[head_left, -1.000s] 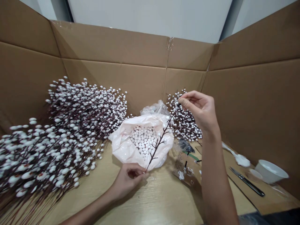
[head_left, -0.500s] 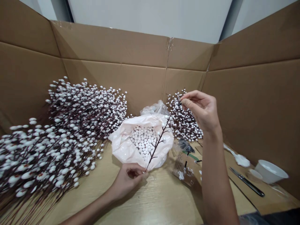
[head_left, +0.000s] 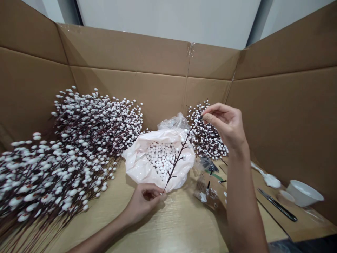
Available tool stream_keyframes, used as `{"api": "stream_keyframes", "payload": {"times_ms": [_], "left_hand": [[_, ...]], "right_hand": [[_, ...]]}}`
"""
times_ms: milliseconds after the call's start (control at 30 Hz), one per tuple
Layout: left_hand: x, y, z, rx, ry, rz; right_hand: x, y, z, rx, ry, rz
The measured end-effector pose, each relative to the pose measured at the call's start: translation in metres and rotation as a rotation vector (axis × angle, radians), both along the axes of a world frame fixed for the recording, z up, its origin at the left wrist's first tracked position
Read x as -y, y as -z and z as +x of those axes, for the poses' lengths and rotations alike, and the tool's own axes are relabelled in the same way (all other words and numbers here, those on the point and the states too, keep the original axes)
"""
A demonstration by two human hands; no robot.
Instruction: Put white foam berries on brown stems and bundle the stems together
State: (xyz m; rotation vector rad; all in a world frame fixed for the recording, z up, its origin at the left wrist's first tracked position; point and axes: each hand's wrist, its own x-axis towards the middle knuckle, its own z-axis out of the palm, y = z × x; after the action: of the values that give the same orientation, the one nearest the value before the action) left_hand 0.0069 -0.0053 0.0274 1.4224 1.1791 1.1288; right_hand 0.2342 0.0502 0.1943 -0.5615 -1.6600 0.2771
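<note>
My left hand (head_left: 147, 202) is closed in a pinch on the lower end of a thin brown artificial berry stem (head_left: 176, 162). The stem leans up to the right and carries a few white berries near its top, with bare side twigs lower down. My right hand (head_left: 223, 123) is raised beyond the stem's tip, thumb and forefinger pinching a small dark piece (head_left: 200, 118) whose kind I cannot make out. Behind the stem lies an open white plastic bag (head_left: 135, 158) holding many loose white berries (head_left: 159, 158).
Bundles of white-berried stems (head_left: 97, 123) fill the left side; another bundle (head_left: 207, 137) stands behind my right hand. At right are black-handled tweezers (head_left: 279, 205), a white cup (head_left: 304, 193) and a white-coated spoon-like tool (head_left: 271, 180). Cardboard walls (head_left: 126, 88) surround the table.
My right hand has shifted very slightly left with the dark piece, towards the stem's tip. My left hand and the stem stay almost still.
</note>
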Motion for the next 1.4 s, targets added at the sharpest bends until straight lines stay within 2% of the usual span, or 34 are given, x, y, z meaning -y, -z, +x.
{"api": "stream_keyframes", "payload": {"times_ms": [967,1400], "left_hand": [[0.0011,-0.0018,0.0014,0.051,-0.041,-0.022],[0.0014,0.0039,-0.0008,0.047,-0.025,-0.006]], "right_hand": [[0.0017,-0.0016,-0.0010,0.012,0.034,0.018],[0.0007,-0.0015,-0.0019,0.025,0.020,0.029]]}}
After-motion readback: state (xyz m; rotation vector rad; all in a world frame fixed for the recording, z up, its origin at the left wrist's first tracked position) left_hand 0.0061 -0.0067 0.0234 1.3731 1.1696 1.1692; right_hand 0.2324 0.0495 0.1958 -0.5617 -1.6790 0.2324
